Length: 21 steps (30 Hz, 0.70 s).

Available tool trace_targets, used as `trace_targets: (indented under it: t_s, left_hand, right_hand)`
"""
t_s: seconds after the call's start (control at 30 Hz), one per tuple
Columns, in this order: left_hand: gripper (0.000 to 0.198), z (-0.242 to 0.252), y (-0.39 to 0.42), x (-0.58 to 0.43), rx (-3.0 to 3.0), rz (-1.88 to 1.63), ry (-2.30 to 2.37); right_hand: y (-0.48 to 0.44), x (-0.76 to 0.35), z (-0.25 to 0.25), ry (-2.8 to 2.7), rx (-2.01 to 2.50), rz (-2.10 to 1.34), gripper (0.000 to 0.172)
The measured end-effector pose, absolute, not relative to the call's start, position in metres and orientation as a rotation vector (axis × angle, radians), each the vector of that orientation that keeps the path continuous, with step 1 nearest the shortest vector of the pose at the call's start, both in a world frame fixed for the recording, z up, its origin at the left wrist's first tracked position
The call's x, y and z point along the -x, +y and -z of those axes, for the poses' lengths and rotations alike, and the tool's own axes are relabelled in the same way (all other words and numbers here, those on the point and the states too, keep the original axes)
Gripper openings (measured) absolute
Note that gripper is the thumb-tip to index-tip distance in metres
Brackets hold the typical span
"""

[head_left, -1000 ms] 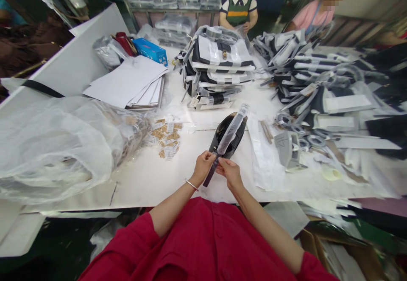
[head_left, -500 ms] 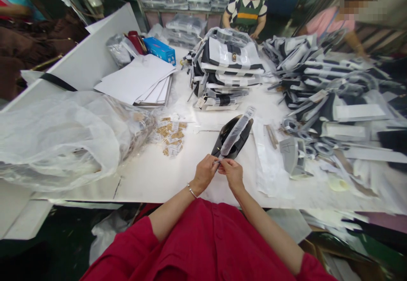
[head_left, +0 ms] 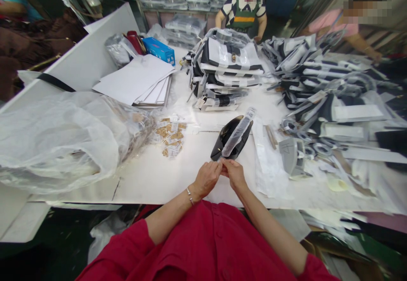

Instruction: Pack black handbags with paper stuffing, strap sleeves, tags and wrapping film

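A black handbag (head_left: 216,147) stands on the white table just beyond my hands, its top gaping. A strap (head_left: 239,131) wrapped in clear plastic runs lengthwise over its opening, and its near end comes down to my fingers. My left hand (head_left: 206,178) is closed in a pinch at that end. Pinching the same spot from the other side is my right hand (head_left: 233,172), its fingertips touching the left ones. The fingers hide the exact piece between them. Left of the bag lies a loose heap of brown and white tags (head_left: 173,136).
Wrapped bags (head_left: 232,56) are stacked behind the handbag, with a bigger pile (head_left: 330,81) to the right. A tape dispenser (head_left: 291,155) stands nearer. On the left are a large plastic bag (head_left: 60,132), paper sheets (head_left: 136,77) and a blue box (head_left: 160,51). Two people work across the table.
My hands have drawn slightly closer to me, and the left has turned so its back shows more. The handbag has barely shifted. Across the table, a co-worker's arm at right has moved outward.
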State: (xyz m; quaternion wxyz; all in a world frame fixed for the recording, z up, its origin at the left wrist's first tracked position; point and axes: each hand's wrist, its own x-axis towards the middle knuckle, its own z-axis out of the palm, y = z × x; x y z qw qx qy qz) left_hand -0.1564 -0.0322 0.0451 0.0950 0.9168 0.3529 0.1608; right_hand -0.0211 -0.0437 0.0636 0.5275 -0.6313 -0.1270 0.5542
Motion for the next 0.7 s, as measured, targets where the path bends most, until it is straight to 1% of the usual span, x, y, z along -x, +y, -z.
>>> trace_targets:
  t_s: [0.1,0.2,0.33,0.4,0.47,0.6,0.7]
  left_hand:
    - [0.037,-0.036,-0.035,0.167,-2.614,-0.58,1.172]
    - [0.027,-0.021,-0.046,0.187,-2.532,-0.576,1.189]
    - [0.02,-0.005,-0.073,0.225,-2.579,-0.338,0.778]
    - [0.017,-0.004,-0.084,0.245,-2.515,-0.308,0.662]
    - [0.015,-0.009,-0.086,0.258,-2.383,-0.427,0.747]
    - [0.017,-0.037,-0.057,0.242,-1.934,-0.756,1.202]
    - [0.023,-0.053,-0.026,0.197,-1.542,-0.74,1.231]
  right_hand:
    - [-0.04,0.021,-0.063,-0.235,1.495,-1.363,0.04]
    - [-0.038,0.021,-0.063,-0.164,1.476,-1.404,0.039]
    - [-0.038,0.018,-0.063,-0.122,1.453,-1.422,0.039]
    - [-0.038,0.015,-0.063,-0.148,1.463,-1.444,0.038]
    - [-0.039,0.012,-0.064,-0.205,1.493,-1.47,0.039]
    - [-0.04,0.009,-0.065,-0.321,1.574,-1.434,0.041]
    - [-0.041,0.01,-0.064,-0.417,1.618,-1.337,0.041]
